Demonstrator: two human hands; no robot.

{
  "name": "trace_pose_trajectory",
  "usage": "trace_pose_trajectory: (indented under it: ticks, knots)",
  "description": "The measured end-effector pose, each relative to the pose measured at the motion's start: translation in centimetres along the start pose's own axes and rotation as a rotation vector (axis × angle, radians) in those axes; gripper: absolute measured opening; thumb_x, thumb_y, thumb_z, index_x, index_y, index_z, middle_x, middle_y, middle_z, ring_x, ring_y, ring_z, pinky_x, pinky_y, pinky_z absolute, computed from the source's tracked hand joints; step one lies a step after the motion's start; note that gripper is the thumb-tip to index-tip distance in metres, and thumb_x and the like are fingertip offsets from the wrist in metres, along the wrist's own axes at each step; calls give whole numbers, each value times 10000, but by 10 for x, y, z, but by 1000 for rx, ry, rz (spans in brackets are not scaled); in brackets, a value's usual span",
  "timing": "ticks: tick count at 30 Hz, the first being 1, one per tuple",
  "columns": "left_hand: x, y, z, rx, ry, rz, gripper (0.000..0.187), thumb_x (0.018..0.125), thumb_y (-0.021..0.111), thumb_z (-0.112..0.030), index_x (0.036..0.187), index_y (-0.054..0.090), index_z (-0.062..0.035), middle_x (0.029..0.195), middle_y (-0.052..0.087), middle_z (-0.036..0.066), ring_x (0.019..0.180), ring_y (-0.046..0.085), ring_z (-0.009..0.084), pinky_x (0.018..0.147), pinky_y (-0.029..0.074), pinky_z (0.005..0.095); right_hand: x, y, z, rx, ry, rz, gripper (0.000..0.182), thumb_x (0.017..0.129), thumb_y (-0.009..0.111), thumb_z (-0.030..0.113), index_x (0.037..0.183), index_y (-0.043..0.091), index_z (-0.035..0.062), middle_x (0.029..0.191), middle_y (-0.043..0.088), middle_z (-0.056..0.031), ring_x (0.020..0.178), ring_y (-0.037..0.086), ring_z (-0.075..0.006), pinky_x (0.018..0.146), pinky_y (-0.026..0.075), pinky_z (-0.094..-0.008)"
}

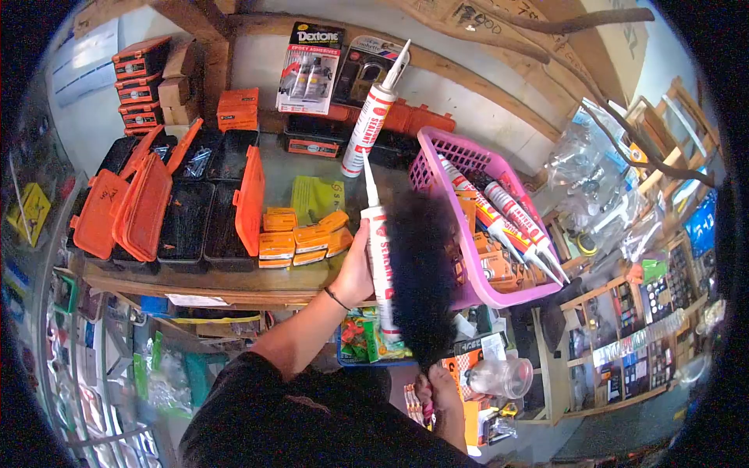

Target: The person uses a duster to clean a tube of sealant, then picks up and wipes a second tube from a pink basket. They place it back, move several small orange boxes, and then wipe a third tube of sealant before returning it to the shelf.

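My left hand (357, 269) is wrapped round a white sealant tube (381, 265) with red lettering, its nozzle pointing up. My right hand (443, 394), lower down, is closed on the handle of a black fluffy duster (425, 273). The duster's dark head stands upright right beside the tube and overlaps its right edge in this view. Behind them a second sealant tube (368, 129) stands upright on the shelf (273, 140). To the right, a pink plastic basket (507, 296) holds several more sealant tubes (511, 209) and orange boxes.
Black cases with orange lids (140, 207) stand open on the left. Small orange boxes (300, 240) are stacked by a yellow-green packet (318, 197). Carded epoxy adhesive (310, 74) leans at the back. Below right are a clear jar (503, 378) and wooden compartment racks (624, 343).
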State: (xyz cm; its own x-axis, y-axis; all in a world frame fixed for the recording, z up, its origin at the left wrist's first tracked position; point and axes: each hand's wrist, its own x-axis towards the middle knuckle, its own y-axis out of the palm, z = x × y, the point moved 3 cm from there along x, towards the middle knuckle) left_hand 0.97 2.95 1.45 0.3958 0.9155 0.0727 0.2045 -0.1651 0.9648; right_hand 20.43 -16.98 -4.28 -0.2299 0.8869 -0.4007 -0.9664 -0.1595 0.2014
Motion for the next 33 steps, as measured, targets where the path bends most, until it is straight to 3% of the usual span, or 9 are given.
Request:
trace_pose_trajectory:
  ticks: [9,11,13,14,19,23,27,29,33]
  knots:
    - [3,-2,-3,-124,-23,288,449,854,364,-427,1117,459,-76,1101,499,90,989,488,196,866,387,346,0,1,0,93,10,46,394,844,427,391,615,439,70,467,389,-3,401,355,-94,380,270,-219]
    - [-2,7,2,-113,-32,57,420,846,387,-432,1074,464,-88,1004,541,89,920,519,223,830,413,340,0,-2,-8,-29,79,88,393,810,476,397,612,401,66,473,365,-32,367,331,-110,337,243,-228]
    - [5,-25,11,335,58,106,439,840,391,-446,1091,453,-92,977,553,82,902,525,235,822,417,333,-1,-1,-9,-101,66,123,398,811,466,412,614,400,73,474,365,-26,367,328,-104,337,241,-228]
    - [15,-34,12,8,-59,349,404,833,416,-427,1061,472,-98,972,553,73,902,522,210,813,417,331,1,-3,-12,-90,60,79,404,810,466,417,609,401,72,473,365,-25,367,329,-102,335,238,-227]
    - [14,-24,12,-86,29,-16,312,827,442,-375,991,504,-118,945,562,71,827,541,162,737,453,327,7,0,-10,141,84,37,394,856,421,363,587,439,74,469,416,-18,373,356,-91,344,253,-219]
    - [12,-32,11,-1,-71,357,369,838,414,-393,1042,486,-94,1017,544,91,906,537,206,768,447,334,1,-1,-1,-125,108,48,390,857,422,351,580,423,77,470,408,-22,378,349,-95,352,257,-222]
    - [0,4,4,-64,-21,22,390,836,422,-408,1042,500,-86,1008,547,82,933,518,199,808,413,343,3,-4,-1,106,38,31,366,862,429,313,586,436,73,472,404,-17,395,356,-96,377,273,-234]
    - [17,-30,18,-292,-170,376,383,837,423,-383,1064,487,-81,1005,545,100,929,520,214,812,412,345,0,-5,-5,-80,138,69,350,862,438,287,588,440,69,474,409,-19,400,359,-95,379,275,-235]
    - [-3,5,6,-113,-86,-12,397,835,407,-429,1036,486,-96,1017,543,92,862,554,209,753,447,293,4,-2,-8,54,16,-32,356,858,448,289,579,437,68,473,418,-18,386,370,-96,367,284,-224]
